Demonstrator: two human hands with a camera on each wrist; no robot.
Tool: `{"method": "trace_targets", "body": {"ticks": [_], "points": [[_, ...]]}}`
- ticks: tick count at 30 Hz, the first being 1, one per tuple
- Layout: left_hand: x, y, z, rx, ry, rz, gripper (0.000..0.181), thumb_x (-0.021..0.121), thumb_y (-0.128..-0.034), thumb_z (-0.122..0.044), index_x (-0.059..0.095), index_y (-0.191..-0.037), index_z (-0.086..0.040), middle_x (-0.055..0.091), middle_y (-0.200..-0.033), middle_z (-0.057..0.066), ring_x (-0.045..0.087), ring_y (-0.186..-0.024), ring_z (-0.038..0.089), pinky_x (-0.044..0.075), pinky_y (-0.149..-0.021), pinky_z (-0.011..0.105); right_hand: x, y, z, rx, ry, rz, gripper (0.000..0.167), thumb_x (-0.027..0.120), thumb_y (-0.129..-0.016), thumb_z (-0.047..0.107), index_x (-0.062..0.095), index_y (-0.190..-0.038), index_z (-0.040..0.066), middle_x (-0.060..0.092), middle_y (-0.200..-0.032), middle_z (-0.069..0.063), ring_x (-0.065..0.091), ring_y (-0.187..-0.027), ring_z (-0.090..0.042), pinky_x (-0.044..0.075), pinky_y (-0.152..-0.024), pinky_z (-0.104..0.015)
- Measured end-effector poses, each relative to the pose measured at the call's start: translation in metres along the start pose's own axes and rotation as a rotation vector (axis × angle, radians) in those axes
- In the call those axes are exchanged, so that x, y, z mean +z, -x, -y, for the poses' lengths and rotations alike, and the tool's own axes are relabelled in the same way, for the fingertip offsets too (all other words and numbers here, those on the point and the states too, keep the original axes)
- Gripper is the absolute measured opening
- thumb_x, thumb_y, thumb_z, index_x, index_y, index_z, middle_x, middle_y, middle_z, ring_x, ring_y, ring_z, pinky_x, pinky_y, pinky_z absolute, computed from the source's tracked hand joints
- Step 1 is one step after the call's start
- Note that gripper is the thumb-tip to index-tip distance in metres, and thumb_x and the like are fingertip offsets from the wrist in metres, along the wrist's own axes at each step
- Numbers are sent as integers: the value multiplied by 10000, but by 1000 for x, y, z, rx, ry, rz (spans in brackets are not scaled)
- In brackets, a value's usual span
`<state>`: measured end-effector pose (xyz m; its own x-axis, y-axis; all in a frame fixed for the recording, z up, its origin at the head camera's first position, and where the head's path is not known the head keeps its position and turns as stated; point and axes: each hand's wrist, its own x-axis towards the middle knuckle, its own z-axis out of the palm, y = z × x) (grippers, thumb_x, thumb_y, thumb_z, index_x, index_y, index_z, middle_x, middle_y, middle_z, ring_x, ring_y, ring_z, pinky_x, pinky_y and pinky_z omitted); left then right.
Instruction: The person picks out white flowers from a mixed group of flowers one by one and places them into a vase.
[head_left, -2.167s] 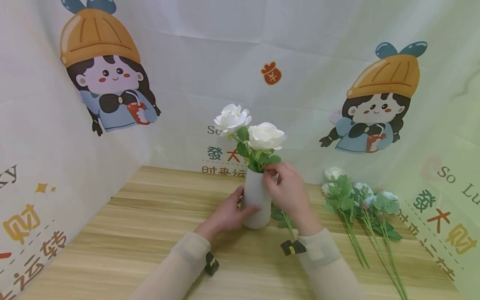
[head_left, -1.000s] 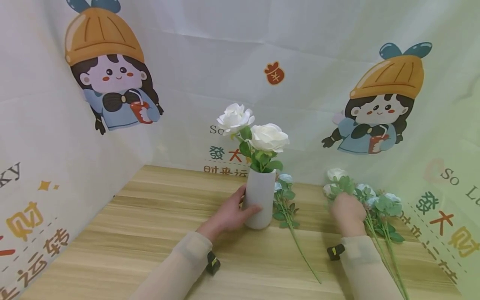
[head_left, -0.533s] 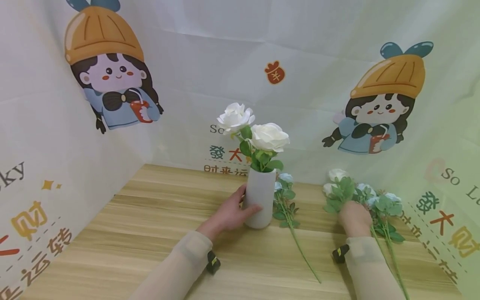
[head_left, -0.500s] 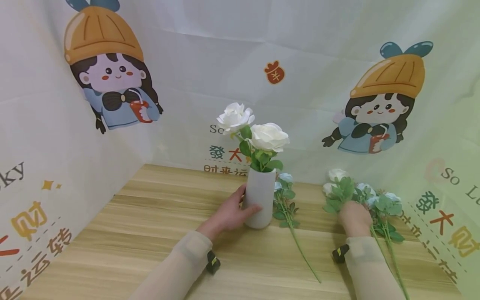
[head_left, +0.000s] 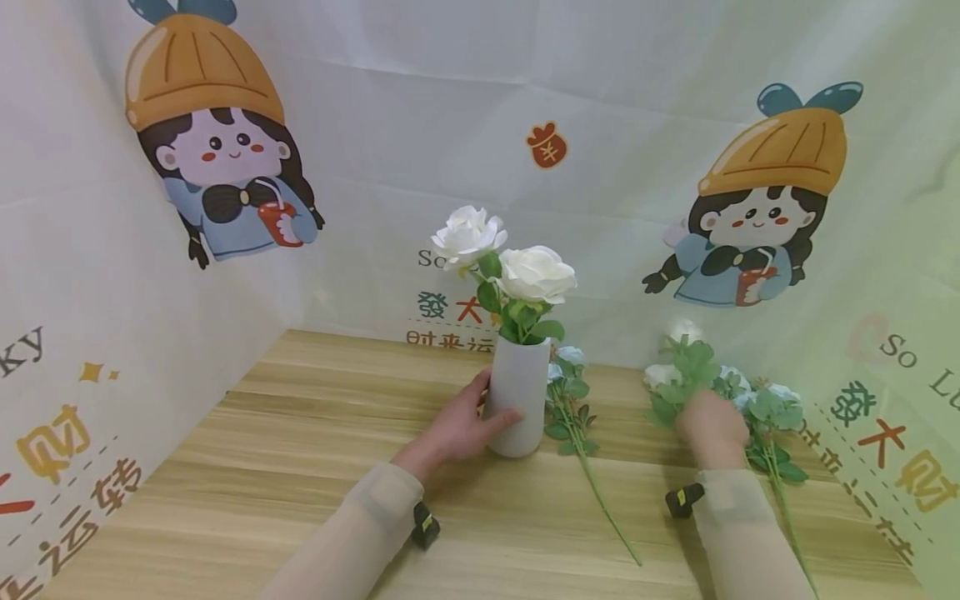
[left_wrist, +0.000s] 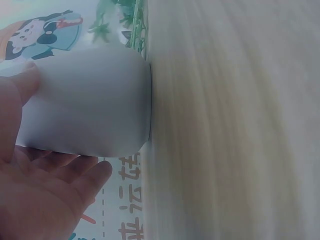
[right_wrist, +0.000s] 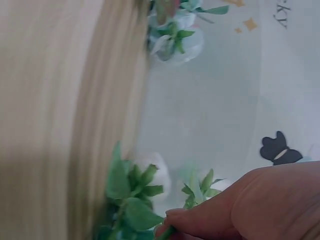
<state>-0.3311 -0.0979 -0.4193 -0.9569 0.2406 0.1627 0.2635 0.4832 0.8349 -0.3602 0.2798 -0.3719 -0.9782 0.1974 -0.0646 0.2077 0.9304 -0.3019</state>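
Seemingly partway along, I have two white roses (head_left: 537, 275) in the vase (head_left: 519, 383), my left hand (head_left: 457, 428) wrapped round it, and my right hand (head_left: 714, 427) pinching a green stem (right_wrist: 167, 233) to its right, where pale-blue flowers (head_left: 571, 356) lie unplaced.

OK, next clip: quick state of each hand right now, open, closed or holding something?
Left hand: holding the pale grey vase.
Right hand: pinching a green flower stem.
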Motion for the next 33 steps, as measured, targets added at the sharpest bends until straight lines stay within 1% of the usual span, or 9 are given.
{"method": "trace_targets", "body": {"ticks": [4, 6, 8, 11, 17, 21, 25, 28, 33], "points": [[0, 0, 0, -3, 0, 1, 906, 726, -1048, -507, 275, -1738, -134, 418, -1739, 214, 462, -1582, 436, 424, -1292, 610, -9, 8, 7, -25, -11, -11, 380, 465, -1060, 125, 716, -1087, -160, 695, -1155, -423, 719, -979, -513, 640, -759, -649], [0, 0, 0, -4, 2, 1, 904, 727, -1047, -508, 276, -1738, -139, 420, -1738, 212, 462, -1582, 436, 423, -1292, 612, -12, 9, 10, -27, -18, -25, 371, 466, -1062, 135, 709, -1088, -144, 700, -1156, -410, 720, -974, -499, 635, -748, -638], [0, 1, -1, -3, 4, -3, 900, 729, -1045, -508, 282, -1736, -142, 425, -1735, 212, 464, -1580, 436, 423, -1293, 612, -14, 11, 13, -33, -20, -46, 369, 478, -1056, 146, 704, -1087, -144, 702, -1162, -408, 722, -988, -509, 636, -753, -636], [0, 2, -2, -2, 7, -8, 896, 734, -1042, -507, 291, -1733, -145, 433, -1730, 213, 471, -1576, 434, 426, -1292, 610, -19, 16, 20, -48, -21, -77, 370, 492, -1043, 146, 693, -1112, -157, 692, -1200, -423, 714, -1067, -568, 639, -798, -675], [0, 3, -3, 3, 4, -12, 897, 734, -1042, -507, 293, -1731, -138, 438, -1724, 220, 476, -1572, 437, 428, -1290, 609, -27, 29, 34, -113, -17, -124, 307, 483, -1026, 92, 700, -1030, -124, 722, -1094, -395, 732, -969, -556, 644, -729, -653], [0, 3, -3, -2, 4, -8, 901, 733, -1041, -511, 290, -1732, -138, 437, -1725, 220, 472, -1574, 436, 426, -1291, 612, -29, 35, 43, -153, -20, -177, 316, 463, -1044, 64, 691, -1187, -102, 730, -1163, -365, 732, -987, -545, 637, -702, -632], [0, 3, -3, -6, 8, -7, 902, 735, -1041, -511, 291, -1731, -138, 437, -1723, 226, 472, -1572, 441, 426, -1290, 615, -28, 40, 52, -178, -54, -247, 357, 508, -1085, 118, 659, -1368, -39, 726, -1284, -331, 732, -1040, -539, 628, -693, -621], [0, 2, -2, -7, 6, -7, 900, 734, -1041, -513, 293, -1730, -137, 438, -1722, 228, 474, -1571, 442, 427, -1289, 616, -27, 44, 58, -198, -100, -297, 364, 521, -1118, 180, 651, -1391, -23, 739, -1299, -301, 741, -1046, -516, 626, -695, -610], [0, 2, -2, -13, 0, -5, 910, 732, -1039, -523, 286, -1734, -140, 433, -1728, 222, 472, -1574, 438, 425, -1291, 613, -27, 50, 66, -254, -192, -384, 367, 496, -1124, 201, 640, -1361, -40, 764, -1256, -275, 757, -1007, -476, 620, -709, -586]]}}
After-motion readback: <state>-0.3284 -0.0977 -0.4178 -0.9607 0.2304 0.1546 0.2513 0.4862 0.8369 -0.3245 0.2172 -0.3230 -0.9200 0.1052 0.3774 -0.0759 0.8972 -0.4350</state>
